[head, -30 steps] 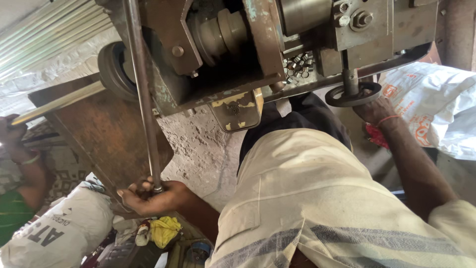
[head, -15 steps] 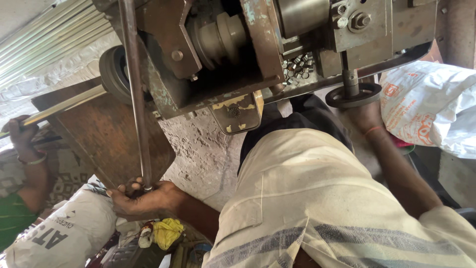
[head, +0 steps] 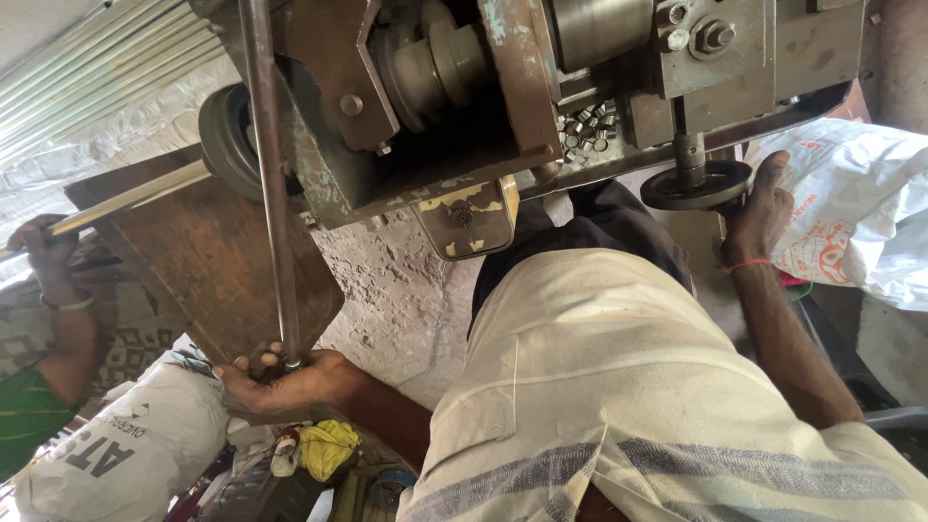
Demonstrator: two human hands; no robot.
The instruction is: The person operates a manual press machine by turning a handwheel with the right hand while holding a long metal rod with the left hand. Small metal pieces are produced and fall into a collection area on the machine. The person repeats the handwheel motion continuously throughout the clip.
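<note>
My left hand (head: 266,385) is closed around the lower end of a long steel lever rod (head: 269,184) that runs up to a heavy rusty metal machine (head: 464,106). My right hand (head: 761,208) rests against the rim of a small round black handwheel (head: 698,187) under the machine's right side, with its fingers curled on the edge. My body in a pale cloth (head: 619,387) fills the lower middle of the view.
At the left, another person's hand (head: 43,253) grips a thin flat metal strip (head: 135,198) coming out of the machine beside a black roller (head: 227,140). White sacks lie at lower left (head: 126,449) and right (head: 855,217). A yellow rag (head: 327,447) lies below.
My left hand has swung the lever's lower end slightly to the left. My right hand stays at the handwheel. The other person's hand has barely shifted.
</note>
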